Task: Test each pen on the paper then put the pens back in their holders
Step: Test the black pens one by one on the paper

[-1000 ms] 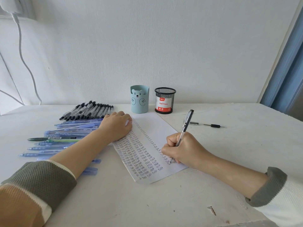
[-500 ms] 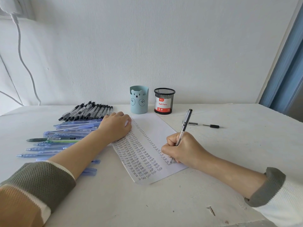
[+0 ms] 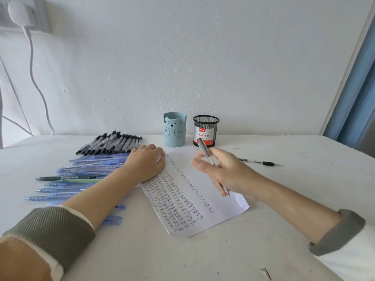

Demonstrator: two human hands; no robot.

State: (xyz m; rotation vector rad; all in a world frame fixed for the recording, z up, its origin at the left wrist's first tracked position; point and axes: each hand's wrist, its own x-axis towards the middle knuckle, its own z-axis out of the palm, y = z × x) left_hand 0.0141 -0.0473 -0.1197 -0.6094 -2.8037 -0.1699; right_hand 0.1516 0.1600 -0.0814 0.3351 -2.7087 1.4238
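Observation:
A white sheet of paper [image 3: 205,199] lies mid-table, covered with columns of the handwritten word "Test". My left hand [image 3: 146,162] rests flat on the sheet's upper left corner. Raised above the paper, my right hand [image 3: 227,171] holds a clear-barrelled pen [image 3: 206,152], its tip lifted off the sheet and pointing down to the right. A light blue bear pen holder [image 3: 174,129] and a black mesh holder [image 3: 205,131] labelled "Ball Pens" stand at the back. On the left lie a row of black pens [image 3: 113,144] and several blue pens [image 3: 87,169].
A black pen part [image 3: 263,163] lies on the table right of my hand. A dark green pen [image 3: 65,178] sits among the blue ones. A small nail [image 3: 265,273] is near the front edge. A white cable [image 3: 38,88] hangs on the left wall; a blue curtain [image 3: 353,102] is at right.
My right hand has lifted off the paper and moved up toward the holders, tilting the pen so its top now leans left. My left hand has stayed in place.

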